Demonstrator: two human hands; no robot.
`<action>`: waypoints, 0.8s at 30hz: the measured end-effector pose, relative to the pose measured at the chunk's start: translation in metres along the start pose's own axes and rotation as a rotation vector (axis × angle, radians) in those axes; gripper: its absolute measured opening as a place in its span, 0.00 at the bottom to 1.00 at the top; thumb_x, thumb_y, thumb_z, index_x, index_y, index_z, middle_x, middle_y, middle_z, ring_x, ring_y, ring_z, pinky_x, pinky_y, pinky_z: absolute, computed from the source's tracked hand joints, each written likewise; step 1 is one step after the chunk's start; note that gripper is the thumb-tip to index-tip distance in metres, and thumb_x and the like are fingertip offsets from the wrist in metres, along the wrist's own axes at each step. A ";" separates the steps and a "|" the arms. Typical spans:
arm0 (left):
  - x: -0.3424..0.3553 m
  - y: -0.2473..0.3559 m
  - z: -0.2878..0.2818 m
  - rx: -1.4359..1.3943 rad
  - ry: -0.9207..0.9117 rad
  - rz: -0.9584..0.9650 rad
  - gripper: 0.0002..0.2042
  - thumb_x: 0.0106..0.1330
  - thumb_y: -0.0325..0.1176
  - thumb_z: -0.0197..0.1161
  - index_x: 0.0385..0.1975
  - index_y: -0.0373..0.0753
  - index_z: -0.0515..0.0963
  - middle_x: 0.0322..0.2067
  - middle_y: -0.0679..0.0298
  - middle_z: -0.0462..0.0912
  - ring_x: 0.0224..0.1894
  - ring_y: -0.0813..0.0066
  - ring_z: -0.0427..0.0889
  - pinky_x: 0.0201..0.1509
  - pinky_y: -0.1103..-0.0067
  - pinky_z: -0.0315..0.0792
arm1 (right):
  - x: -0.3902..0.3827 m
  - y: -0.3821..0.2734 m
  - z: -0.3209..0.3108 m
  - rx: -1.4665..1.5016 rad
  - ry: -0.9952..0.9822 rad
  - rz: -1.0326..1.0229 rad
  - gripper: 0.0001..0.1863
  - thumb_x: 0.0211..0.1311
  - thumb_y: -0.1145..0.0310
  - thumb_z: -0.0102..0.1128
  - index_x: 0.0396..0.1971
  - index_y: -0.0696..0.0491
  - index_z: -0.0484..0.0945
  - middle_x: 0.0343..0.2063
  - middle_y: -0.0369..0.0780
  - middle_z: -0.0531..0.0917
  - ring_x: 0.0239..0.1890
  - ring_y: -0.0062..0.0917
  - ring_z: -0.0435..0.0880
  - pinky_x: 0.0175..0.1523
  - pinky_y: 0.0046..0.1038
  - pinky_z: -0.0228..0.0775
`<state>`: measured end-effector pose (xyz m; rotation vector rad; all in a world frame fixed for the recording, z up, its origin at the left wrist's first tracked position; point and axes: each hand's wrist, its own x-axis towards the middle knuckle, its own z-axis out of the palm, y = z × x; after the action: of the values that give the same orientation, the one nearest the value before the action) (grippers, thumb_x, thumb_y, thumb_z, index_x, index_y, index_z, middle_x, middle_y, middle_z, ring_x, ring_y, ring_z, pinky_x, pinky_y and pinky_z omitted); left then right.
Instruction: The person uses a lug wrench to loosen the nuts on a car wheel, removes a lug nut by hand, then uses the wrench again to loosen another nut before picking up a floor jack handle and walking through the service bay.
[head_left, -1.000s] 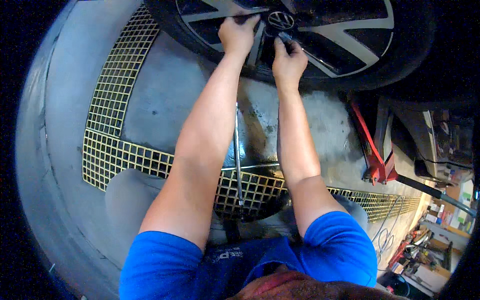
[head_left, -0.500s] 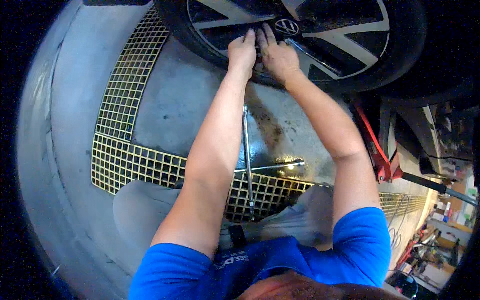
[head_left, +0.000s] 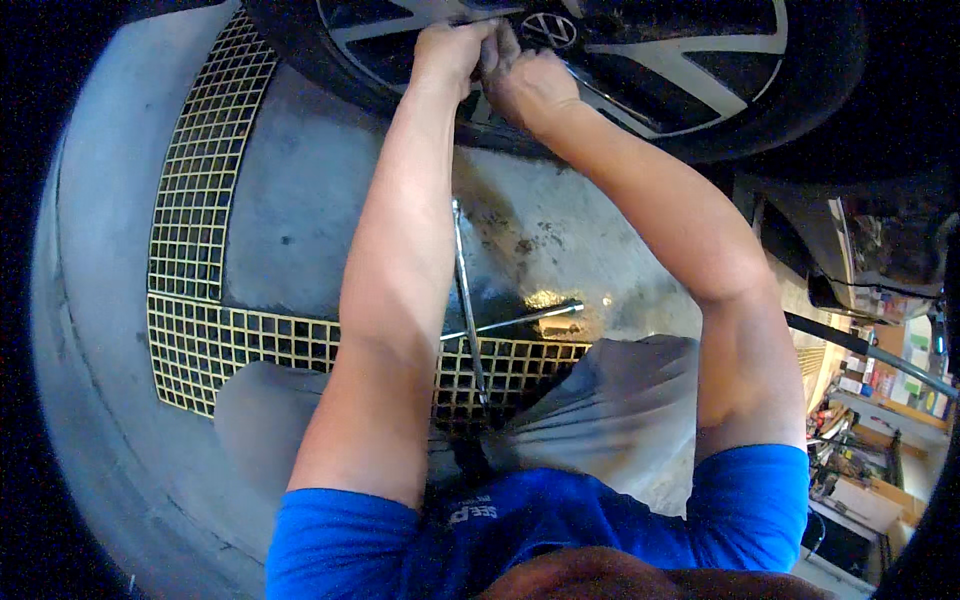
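Left hand and right hand bunched by the wheel's lower-left edge — center cap just above the nearer right — can't tell if either's gripping.

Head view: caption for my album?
Bare left hand and right hand close together at a round black wheel with silver spokes.

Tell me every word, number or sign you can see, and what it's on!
Wheel: a round silver maker's emblem in its middle, which I won't copy out.
Blue shirt: pale letters, not copied either; smaller marks beside them are too small to read.
Colourful clutter at the right: too small to read.
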<state>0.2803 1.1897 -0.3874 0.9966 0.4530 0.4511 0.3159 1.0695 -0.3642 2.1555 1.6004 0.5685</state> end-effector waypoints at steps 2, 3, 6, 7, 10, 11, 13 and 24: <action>-0.009 -0.002 0.010 0.002 0.050 -0.034 0.10 0.55 0.32 0.64 0.32 0.33 0.78 0.31 0.61 0.80 0.30 0.75 0.76 0.30 0.74 0.68 | -0.002 -0.001 0.004 -0.057 -0.060 0.058 0.22 0.56 0.66 0.48 0.50 0.58 0.67 0.51 0.55 0.72 0.28 0.33 0.82 0.32 0.33 0.74; -0.007 0.003 0.005 0.033 0.076 -0.032 0.11 0.55 0.32 0.64 0.34 0.33 0.78 0.32 0.61 0.80 0.32 0.73 0.76 0.34 0.74 0.69 | 0.000 -0.006 0.000 0.002 0.086 0.115 0.23 0.55 0.68 0.48 0.52 0.59 0.66 0.53 0.53 0.71 0.29 0.34 0.82 0.34 0.34 0.75; -0.020 0.005 0.003 0.185 0.086 0.194 0.14 0.56 0.35 0.63 0.39 0.32 0.78 0.36 0.56 0.82 0.38 0.65 0.79 0.42 0.73 0.70 | -0.018 -0.009 -0.020 0.205 0.077 0.210 0.24 0.56 0.69 0.46 0.54 0.59 0.66 0.55 0.53 0.70 0.32 0.37 0.83 0.38 0.36 0.76; -0.025 0.004 0.004 0.395 0.215 0.291 0.14 0.56 0.35 0.62 0.37 0.32 0.78 0.37 0.53 0.81 0.38 0.60 0.79 0.42 0.71 0.71 | -0.024 -0.013 -0.024 0.304 0.194 0.300 0.25 0.56 0.69 0.46 0.55 0.58 0.66 0.55 0.52 0.70 0.31 0.36 0.84 0.37 0.33 0.77; -0.057 -0.009 0.026 0.600 0.505 0.684 0.12 0.59 0.35 0.57 0.35 0.33 0.79 0.35 0.48 0.80 0.40 0.52 0.79 0.48 0.68 0.71 | -0.041 -0.002 -0.044 0.260 0.448 0.325 0.23 0.56 0.68 0.46 0.53 0.59 0.67 0.54 0.51 0.71 0.31 0.36 0.84 0.34 0.31 0.78; -0.061 -0.008 0.033 0.631 0.471 0.799 0.12 0.59 0.34 0.56 0.38 0.33 0.78 0.37 0.47 0.79 0.42 0.52 0.78 0.49 0.68 0.70 | -0.039 0.003 -0.045 0.309 0.411 0.315 0.23 0.56 0.68 0.47 0.52 0.59 0.67 0.53 0.51 0.71 0.31 0.37 0.84 0.34 0.33 0.78; -0.064 -0.007 0.037 0.725 0.447 0.944 0.15 0.60 0.30 0.52 0.46 0.33 0.75 0.43 0.46 0.77 0.45 0.50 0.76 0.52 0.67 0.69 | -0.035 0.010 -0.056 0.289 0.365 0.285 0.24 0.54 0.69 0.48 0.53 0.59 0.65 0.55 0.51 0.69 0.30 0.36 0.84 0.32 0.31 0.77; -0.063 0.029 0.033 0.742 0.201 0.891 0.16 0.62 0.28 0.45 0.45 0.29 0.74 0.42 0.44 0.77 0.48 0.46 0.74 0.53 0.67 0.68 | -0.009 -0.001 -0.039 0.211 0.291 0.407 0.26 0.55 0.68 0.47 0.54 0.63 0.61 0.51 0.52 0.73 0.27 0.35 0.84 0.29 0.33 0.77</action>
<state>0.2423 1.1456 -0.3369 1.8849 0.3343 1.2441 0.2915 1.0645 -0.3330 2.6875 1.4113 0.9076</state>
